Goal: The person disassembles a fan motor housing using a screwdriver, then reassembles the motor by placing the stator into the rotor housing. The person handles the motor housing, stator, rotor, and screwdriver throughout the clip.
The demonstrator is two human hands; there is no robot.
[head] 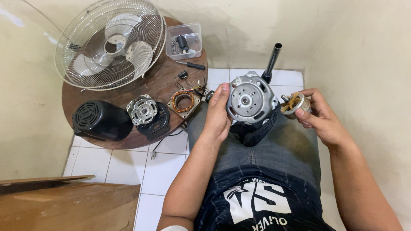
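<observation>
My left hand (pixel 217 115) grips the left side of a round silver motor housing (pixel 250 99), held upright over my lap with its flat face toward me. A black part (pixel 257 130) hangs under it, and a black tube (pixel 272 60) rises behind it. My right hand (pixel 322 115) holds a small silver rotor with a yellowish plastic piece (pixel 294 104) just right of the housing, close to it but apart.
A round brown table (pixel 162 83) at left carries a white fan guard with blades (pixel 112 43), a black motor cover (pixel 99 119), a silver end cap (pixel 143 110), a copper-wound stator (pixel 184 101), a screwdriver (pixel 192 65) and a clear parts box (pixel 184 40). A wooden board (pixel 64 201) lies lower left.
</observation>
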